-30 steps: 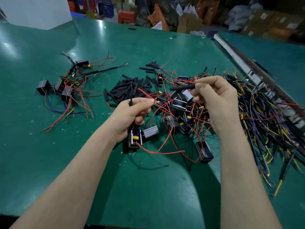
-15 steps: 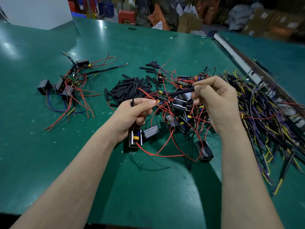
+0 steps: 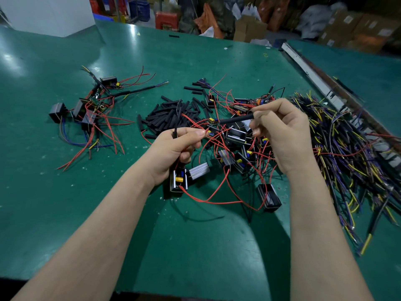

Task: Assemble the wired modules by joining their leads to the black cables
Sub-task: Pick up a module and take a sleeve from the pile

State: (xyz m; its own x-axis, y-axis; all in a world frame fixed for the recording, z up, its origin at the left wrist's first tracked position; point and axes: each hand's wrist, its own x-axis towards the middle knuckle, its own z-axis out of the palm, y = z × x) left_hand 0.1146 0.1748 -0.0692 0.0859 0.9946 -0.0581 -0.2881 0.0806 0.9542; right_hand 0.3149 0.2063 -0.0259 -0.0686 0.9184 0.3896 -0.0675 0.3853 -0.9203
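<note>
A: Head view shows both hands raised over the green table (image 3: 65, 213). What is each one holding?

B: The left hand (image 3: 173, 148), at centre frame, has thumb and forefinger pressed together on a thin black lead (image 3: 176, 124) that sticks up from the pinch, with red wires (image 3: 208, 200) trailing away below. An open module (image 3: 179, 180) sits just under that wrist; I cannot tell whether it rests on the table or hangs from the wires. The right hand (image 3: 284, 135), right of centre, pinches the end of a black tube (image 3: 236, 120), its free end pointing left toward the other hand.

A: So the two ends are not yet joined?

B: They are apart. My guess is the tube has to go over the lead.

A: How should that be done well?

B: Keep the left pinch close to the lead's tip so it stays stiff, bring the tube's mouth in line with it, then slide, don't jab. Loose red wires cross between the hands and could snag, so I'd lift clear of them first.

A: Where are the other parts?

B: More modules (image 3: 236, 135) lie tangled at centre, a heap of black tubes (image 3: 169, 116) just above the left hand, a bundle of cables (image 3: 347, 148) along the right edge, and a wired cluster (image 3: 86, 107) at upper left, perhaps finished ones.
</note>
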